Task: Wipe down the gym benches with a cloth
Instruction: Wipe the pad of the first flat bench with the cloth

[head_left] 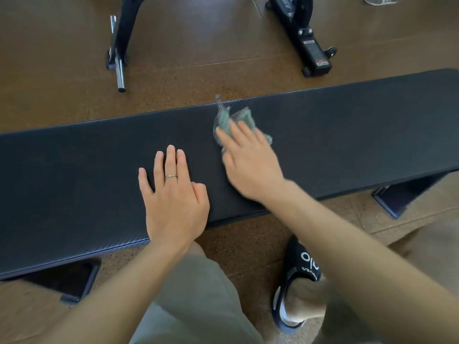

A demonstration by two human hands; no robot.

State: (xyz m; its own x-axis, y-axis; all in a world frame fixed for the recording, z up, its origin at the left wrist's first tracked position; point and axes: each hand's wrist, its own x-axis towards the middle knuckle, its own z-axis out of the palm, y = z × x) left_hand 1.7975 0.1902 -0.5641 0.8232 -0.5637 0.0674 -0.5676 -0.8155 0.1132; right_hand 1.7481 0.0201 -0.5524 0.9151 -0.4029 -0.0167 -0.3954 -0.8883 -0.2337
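A long black padded gym bench point(347, 135) runs across the view from lower left to upper right. A crumpled grey-green cloth point(229, 119) lies on the pad near its far edge. My right hand point(248, 162) presses down on the cloth with straight fingers, and both are blurred by motion. My left hand point(173, 194), wearing a ring, rests flat on the pad to the left of the cloth, fingers spread.
Black frames of other gym machines stand on the brown floor beyond the bench, one at the left point(121, 40) and one at the right point(305, 38). The bench's feet point(402, 197) show below its near edge. My knee and a black shoe point(298, 276) are close in front.
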